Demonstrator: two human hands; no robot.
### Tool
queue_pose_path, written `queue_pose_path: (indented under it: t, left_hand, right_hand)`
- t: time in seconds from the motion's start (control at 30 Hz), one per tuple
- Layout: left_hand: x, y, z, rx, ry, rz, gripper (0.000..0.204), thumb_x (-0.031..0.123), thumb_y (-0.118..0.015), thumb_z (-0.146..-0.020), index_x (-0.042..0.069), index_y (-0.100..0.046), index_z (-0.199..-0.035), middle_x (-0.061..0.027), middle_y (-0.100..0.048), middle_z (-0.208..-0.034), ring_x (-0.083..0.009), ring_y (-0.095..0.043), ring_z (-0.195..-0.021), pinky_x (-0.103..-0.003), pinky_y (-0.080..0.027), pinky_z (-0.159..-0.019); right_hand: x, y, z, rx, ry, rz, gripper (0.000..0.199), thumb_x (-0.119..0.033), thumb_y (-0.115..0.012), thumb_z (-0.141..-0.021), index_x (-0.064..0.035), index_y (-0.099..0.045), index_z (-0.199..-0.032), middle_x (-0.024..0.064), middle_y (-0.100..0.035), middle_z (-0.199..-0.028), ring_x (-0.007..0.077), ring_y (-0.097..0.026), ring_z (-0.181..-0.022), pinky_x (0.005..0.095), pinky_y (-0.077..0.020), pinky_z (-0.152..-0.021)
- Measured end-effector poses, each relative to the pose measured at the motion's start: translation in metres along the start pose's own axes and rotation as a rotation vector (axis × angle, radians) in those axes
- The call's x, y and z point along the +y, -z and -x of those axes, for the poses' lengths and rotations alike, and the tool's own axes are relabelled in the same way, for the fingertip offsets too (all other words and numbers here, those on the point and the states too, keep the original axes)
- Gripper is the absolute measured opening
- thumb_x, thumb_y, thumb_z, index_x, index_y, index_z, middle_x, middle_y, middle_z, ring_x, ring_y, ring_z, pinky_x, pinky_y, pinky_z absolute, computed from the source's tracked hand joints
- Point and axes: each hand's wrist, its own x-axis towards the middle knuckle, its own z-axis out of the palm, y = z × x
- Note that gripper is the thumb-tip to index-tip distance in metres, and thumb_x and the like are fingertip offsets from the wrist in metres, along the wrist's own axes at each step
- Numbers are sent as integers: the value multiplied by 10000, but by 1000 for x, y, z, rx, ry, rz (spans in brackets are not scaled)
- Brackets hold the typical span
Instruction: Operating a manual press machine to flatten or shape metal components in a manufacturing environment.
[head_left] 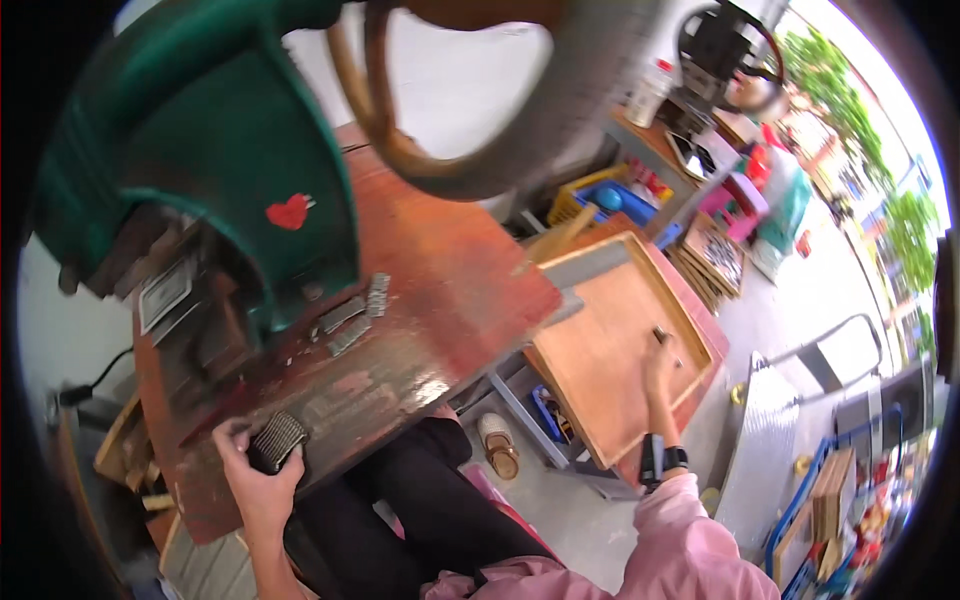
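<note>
My left hand (255, 477) is closed around a dark block with a ribbed face (278, 443), at the near left edge of the worn red-brown table (450, 270). My right hand (660, 358) reaches over a shallow wooden tray (600, 345) on the right. A small dark piece (659, 332) shows at its fingertips, too small to name. Another tiny bit (678, 364) lies in the tray beside the hand. Several short grey ribbed metal strips (348, 325) rest on the table, close to the base of a green machine (230, 150) with a red heart on it.
A large handwheel (480, 165) overhangs the table. Behind the tray stand a yellow basket (572, 200) and a side table with a bottle (650, 92). To the right are a flat metal cart (765, 430) and a blue rack (775, 545). A slipper (498, 445) lies below.
</note>
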Motion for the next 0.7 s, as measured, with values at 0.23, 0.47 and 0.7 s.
queue_pose_path:
  t: [0.23, 0.47, 0.7]
  left_hand:
    - [3, 5, -9, -240, -344, -215, 514, 185, -761, -659, 3, -569, -1100, -175, -552, -1076, -364, -496, -1030, -440, -411, -898]
    - [-4, 8, -1, -151, -321, -209, 471, 155, -790, -669, 6, -620, -1082, -139, -589, -1043, -316, -525, -1000, -388, -442, -873]
    - [-3, 2, -2, -142, -326, -128, 588, 138, -800, -647, 11, -562, -1169, -146, -600, -1052, -313, -540, -988, -390, -451, -863]
  right_hand:
    - [163, -17, -57, -240, 214, 494, 244, -97, -589, -817, -15, -633, -1042, 231, -645, -981, 378, -636, -856, 455, -510, -707]
    - [72, -5, -24, -529, -484, -390, 170, -157, -625, -884, -2, -599, -950, 65, -596, -842, 184, -580, -713, 303, -471, -630]
    - [-193, 104, 68, -563, -289, -1417, 226, -51, -567, -912, -22, -518, -1131, 110, -584, -1040, 207, -607, -925, 372, -524, -829]
